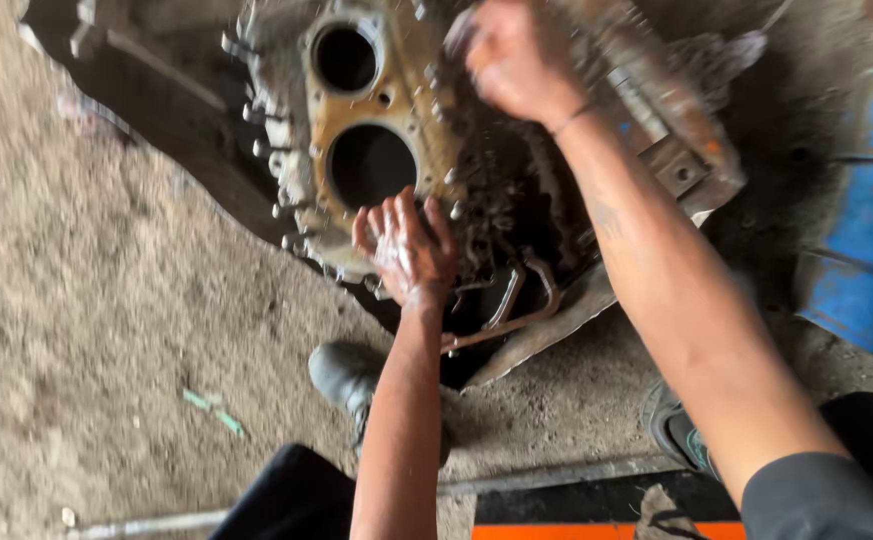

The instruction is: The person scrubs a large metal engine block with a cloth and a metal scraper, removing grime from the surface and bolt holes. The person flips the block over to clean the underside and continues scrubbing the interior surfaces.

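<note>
- The engine block (376,130) lies on the dirt floor (86,300), tipped so its face with two round bores looks up at the camera; its long axis runs from the near edge, by the left fingers, away and slightly left toward the far bore.
- The left hand (406,250) rests on the near edge of the block, just below the nearer bore (371,165). Its fingers are spread fairly wide and curl over the metal rim, touching it; they do not close round anything loose that I can see.
- From these fingers the nearer bore is just ahead, and the far bore (346,58) lies further along the same line.
- The right hand (516,55) is up at the far end, to the right of the far bore, on or against the block's upper side. It is blurred, so whether its fingers are gripped or loose cannot be told.
- Bent thin pipes (516,300) hang just right of the left wrist, apart from the fingers.
- The left hand is the nearer one to the bores; the right reaches across over a rusty metal bar (656,110).
- A black shoe (341,380) stands just beneath the left forearm, beside the block's near corner.
</note>
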